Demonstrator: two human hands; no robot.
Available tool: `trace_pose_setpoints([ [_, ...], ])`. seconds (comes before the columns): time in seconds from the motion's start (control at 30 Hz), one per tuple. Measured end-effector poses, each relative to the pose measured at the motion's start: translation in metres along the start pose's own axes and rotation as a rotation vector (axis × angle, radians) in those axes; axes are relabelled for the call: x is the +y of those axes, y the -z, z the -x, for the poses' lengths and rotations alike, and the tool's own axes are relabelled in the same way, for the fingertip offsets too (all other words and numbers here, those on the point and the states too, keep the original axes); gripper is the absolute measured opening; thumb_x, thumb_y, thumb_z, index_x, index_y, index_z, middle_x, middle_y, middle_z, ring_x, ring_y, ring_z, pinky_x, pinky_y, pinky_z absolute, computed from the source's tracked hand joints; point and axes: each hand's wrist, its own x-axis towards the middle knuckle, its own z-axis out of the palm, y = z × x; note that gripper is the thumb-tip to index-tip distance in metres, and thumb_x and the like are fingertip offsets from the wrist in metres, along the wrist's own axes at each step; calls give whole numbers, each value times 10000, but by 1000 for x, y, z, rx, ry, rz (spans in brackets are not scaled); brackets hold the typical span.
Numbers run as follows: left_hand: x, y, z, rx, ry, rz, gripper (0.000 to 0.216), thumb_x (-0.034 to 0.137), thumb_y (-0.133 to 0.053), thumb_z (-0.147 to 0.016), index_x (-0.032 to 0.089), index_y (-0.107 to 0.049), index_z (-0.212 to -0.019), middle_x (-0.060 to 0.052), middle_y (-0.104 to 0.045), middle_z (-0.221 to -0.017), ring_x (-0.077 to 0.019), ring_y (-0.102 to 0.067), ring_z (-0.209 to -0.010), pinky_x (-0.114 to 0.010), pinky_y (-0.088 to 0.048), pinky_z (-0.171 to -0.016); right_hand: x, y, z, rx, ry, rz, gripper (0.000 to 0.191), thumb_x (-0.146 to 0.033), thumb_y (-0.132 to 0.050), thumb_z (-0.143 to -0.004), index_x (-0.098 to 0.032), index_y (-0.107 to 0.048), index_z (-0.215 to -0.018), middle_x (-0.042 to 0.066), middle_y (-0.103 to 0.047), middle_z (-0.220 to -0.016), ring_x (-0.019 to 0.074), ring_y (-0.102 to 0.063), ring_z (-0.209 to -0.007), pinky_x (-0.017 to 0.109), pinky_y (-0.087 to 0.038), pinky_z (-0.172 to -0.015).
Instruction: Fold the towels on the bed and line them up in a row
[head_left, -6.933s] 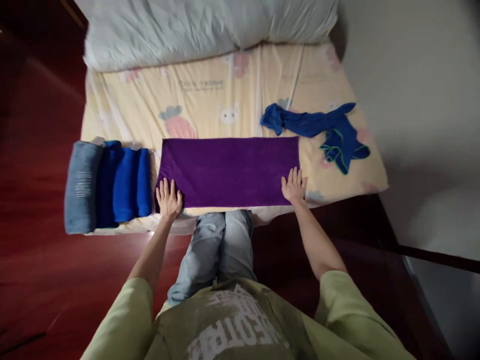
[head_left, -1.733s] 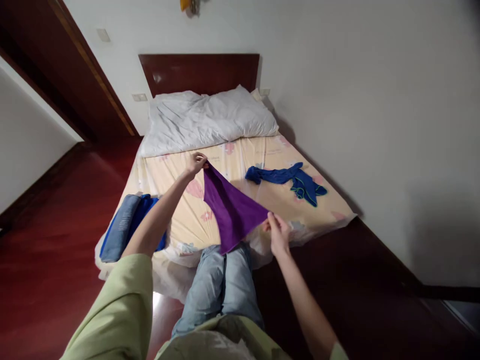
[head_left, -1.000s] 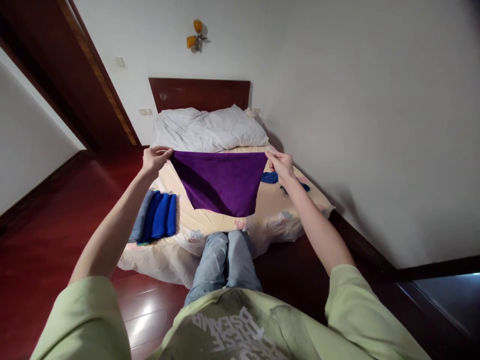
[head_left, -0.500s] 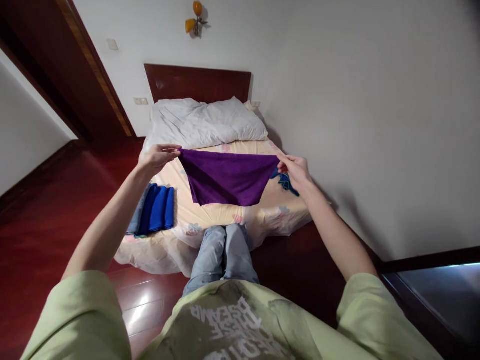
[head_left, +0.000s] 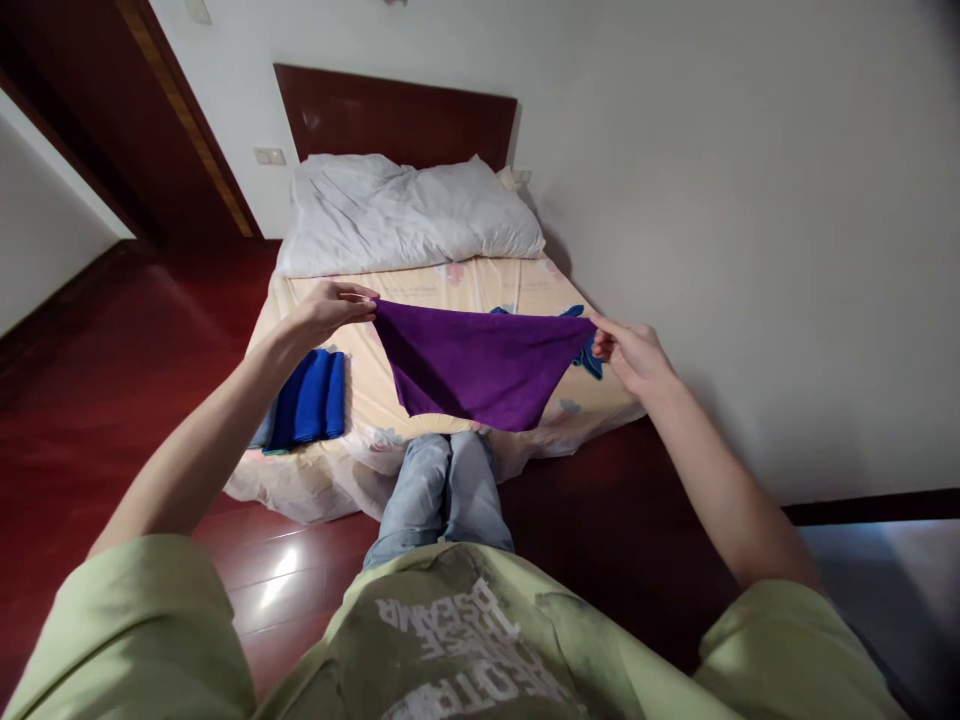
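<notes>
A purple towel (head_left: 480,365) hangs in the air above the foot of the bed, stretched between my two hands. My left hand (head_left: 330,308) pinches its left top corner and my right hand (head_left: 634,352) pinches its right top corner. The cloth sags in the middle toward my knees. Behind it, a crumpled blue cloth (head_left: 589,352) with green trim lies on the bed's right side, mostly hidden by the towel and my right hand.
The bed (head_left: 420,290) has a yellow patterned sheet, a white duvet (head_left: 405,210) at its head and a dark wooden headboard. Folded blue towels (head_left: 307,398) lie at its left front corner. A white wall runs along the right; red wooden floor lies left.
The purple towel went from lying flat on the bed to hanging in the air between my hands. Over the last second my hands spread wider and dropped slightly.
</notes>
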Motion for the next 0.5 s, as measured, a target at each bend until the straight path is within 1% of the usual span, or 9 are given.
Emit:
trace_pose_setpoints([
  [0.13,-7,-2,-2,-46,93,20,338,230,-929,-676,102,-753,-935,-99,-764,-894,-244,-775,-920,-467,-617,-1021,11,3,-9,11,-110,-25,331,-314,-942,-743,-154,-656,-700,-20,-647,-585,70,-597,-474,148,-480,-434],
  [0.27,-25,-4,-16,-30,126,31,338,232,-923,-680,95,-748,-934,-107,-764,-892,-264,-774,-944,-490,-616,-1011,29,-8,-32,24,-175,-49,256,-257,-906,-788,-148,-676,-771,-3,-692,-644,81,-643,-518,149,-522,-471],
  [0.37,-43,-2,-39,14,136,34,341,223,-921,-669,82,-742,-924,-106,-753,-852,-271,-773,-931,-507,-608,-1010,45,-28,-65,12,-209,-66,214,-221,-874,-817,-144,-675,-797,7,-714,-676,84,-663,-535,153,-548,-502],
  [0.43,-52,0,-61,56,126,25,331,202,-914,-658,70,-736,-904,-103,-743,-822,-267,-769,-901,-519,-601,-1009,54,-48,-94,-8,-225,-66,197,-202,-856,-831,-143,-670,-802,9,-719,-680,86,-677,-551,152,-565,-534],
  [0.5,-55,4,-87,124,82,-5,287,162,-883,-659,55,-727,-875,-93,-728,-781,-254,-761,-858,-525,-596,-1003,59,-72,-128,-21,-226,-63,173,-183,-827,-853,-141,-665,-807,6,-716,-666,85,-688,-566,148,-574,-562],
])
